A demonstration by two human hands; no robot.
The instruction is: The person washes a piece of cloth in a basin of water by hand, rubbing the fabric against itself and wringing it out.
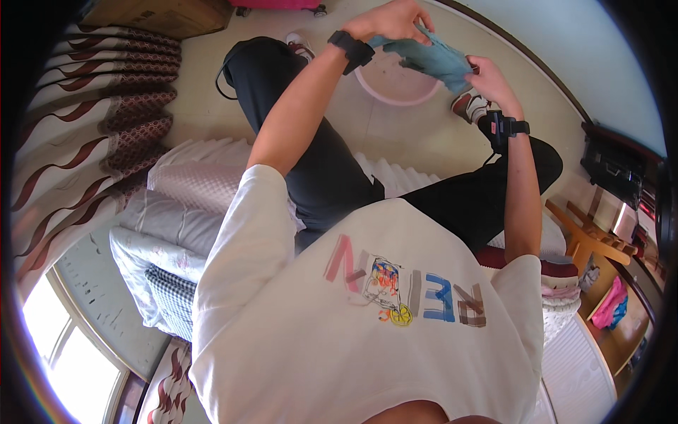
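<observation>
A teal cloth [436, 60] is stretched in the air between my two hands. My left hand [393, 20], with a black band at its wrist, grips the cloth's left end from above. My right hand [490, 80] pinches the right end between thumb and fingers, and it also wears a black wrist device. Beneath the cloth, a pale pink basin [397, 97] stands on the floor between my feet. The cloth partly hides the basin's right rim, and what the basin holds is hard to make out.
I sit on a bed with folded bedding [187, 226] at my left. Patterned curtains [92, 120] hang beyond it. A cardboard box [162, 15] and a pink suitcase [279, 3] stand at the far left. A black case [613, 162] and a wooden chair [590, 237] are at the right.
</observation>
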